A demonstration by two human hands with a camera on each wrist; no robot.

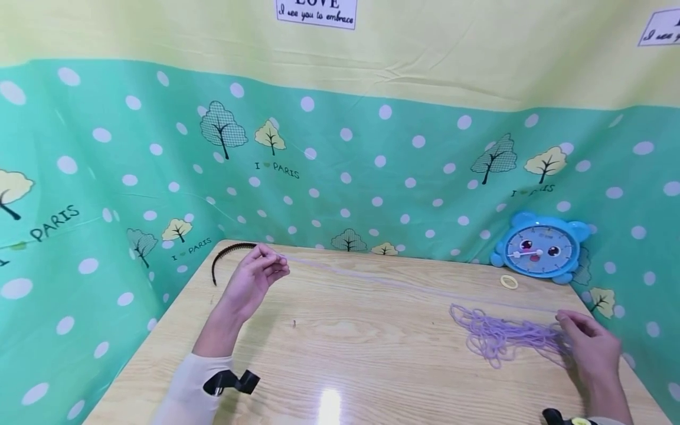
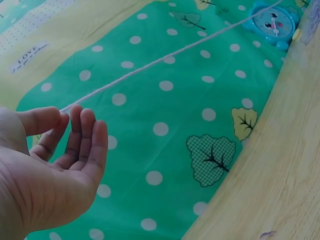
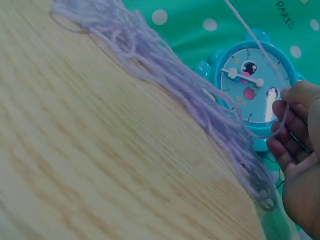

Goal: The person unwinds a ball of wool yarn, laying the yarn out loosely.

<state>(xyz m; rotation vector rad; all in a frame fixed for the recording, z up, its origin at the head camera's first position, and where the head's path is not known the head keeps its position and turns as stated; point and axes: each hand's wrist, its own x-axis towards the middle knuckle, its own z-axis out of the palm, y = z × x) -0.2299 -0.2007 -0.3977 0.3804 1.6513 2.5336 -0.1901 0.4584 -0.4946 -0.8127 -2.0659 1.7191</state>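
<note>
A strand of purple yarn (image 1: 372, 277) stretches nearly straight above the table between both hands. My left hand (image 1: 254, 280) pinches one end of it between thumb and index finger, the other fingers loosely bent. At the right, my right hand (image 1: 592, 342) pinches the strand between thumb and forefinger, as the right wrist view also shows. From there the yarn runs down to a loose, looped heap of purple yarn (image 1: 496, 336) lying on the table beside that hand. In the right wrist view the heap (image 3: 165, 75) spreads along the wooden top.
A blue animal-shaped clock (image 1: 542, 247) stands at the back right against the green dotted cloth (image 1: 361, 153). Near it lies a small cream ring (image 1: 508, 282). A black toothed headband (image 1: 225, 252) rests at the table's back left corner, partly behind my left hand.
</note>
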